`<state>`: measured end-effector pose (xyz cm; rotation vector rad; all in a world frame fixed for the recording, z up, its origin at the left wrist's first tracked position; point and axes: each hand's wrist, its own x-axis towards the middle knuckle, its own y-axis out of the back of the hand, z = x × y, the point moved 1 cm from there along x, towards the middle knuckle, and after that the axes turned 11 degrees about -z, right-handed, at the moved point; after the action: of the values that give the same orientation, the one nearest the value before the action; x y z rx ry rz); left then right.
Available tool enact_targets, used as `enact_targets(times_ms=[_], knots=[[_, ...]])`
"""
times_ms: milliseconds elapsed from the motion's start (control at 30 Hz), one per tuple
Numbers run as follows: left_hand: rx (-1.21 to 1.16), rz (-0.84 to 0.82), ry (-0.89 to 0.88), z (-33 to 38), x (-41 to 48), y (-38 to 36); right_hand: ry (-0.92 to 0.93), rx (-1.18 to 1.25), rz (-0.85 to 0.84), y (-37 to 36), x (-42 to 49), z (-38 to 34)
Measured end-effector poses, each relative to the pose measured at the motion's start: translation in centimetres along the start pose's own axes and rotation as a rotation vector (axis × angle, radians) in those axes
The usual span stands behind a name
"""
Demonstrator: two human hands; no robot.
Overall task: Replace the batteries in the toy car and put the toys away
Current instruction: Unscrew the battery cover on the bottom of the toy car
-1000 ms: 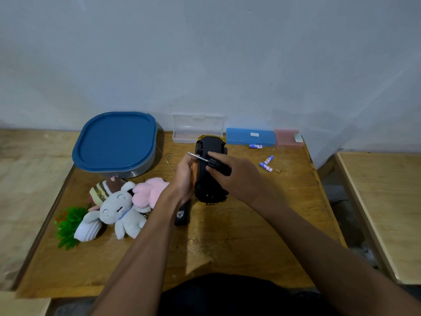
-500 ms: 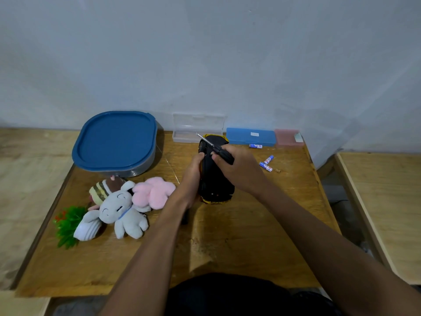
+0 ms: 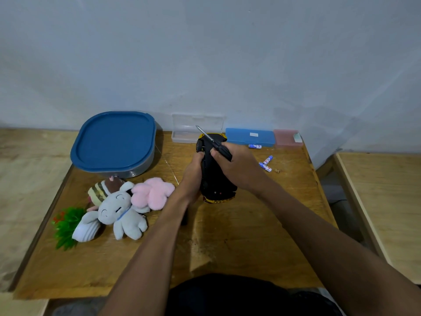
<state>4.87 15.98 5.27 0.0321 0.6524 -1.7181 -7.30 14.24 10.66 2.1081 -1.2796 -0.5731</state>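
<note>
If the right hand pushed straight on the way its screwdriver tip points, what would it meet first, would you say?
Probably the clear plastic case against the wall: the right hand aims the screwdriver up and away over the toy car, though depth is hard to judge.

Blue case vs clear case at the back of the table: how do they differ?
The blue case is opaque and shut, lying flat with a small white label on top. The clear case is see-through and open, its lid standing up against the wall. The blue case lies right of the toy car; the clear case lies left of the car's far end. Both are long, flat plastic boxes along the wall.
</note>
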Motion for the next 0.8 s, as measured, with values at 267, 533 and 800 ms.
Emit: enact_targets(times_ms=[267, 533, 800], knots=[[0.05, -0.098, -0.016, 0.4, 0.1, 1.0, 0.007, 0.074, 0.036, -0.2, 0.2, 0.0], [0.05, -0.142, -0.019, 0.5, 0.1, 1.4, 0.02, 0.057, 0.052, -0.3, 0.3, -0.3], [-0.015, -0.096, -0.019, 0.4, 0.3, 2.4, -0.13, 0.213, -0.036, 2.9, -2.9, 0.3]])
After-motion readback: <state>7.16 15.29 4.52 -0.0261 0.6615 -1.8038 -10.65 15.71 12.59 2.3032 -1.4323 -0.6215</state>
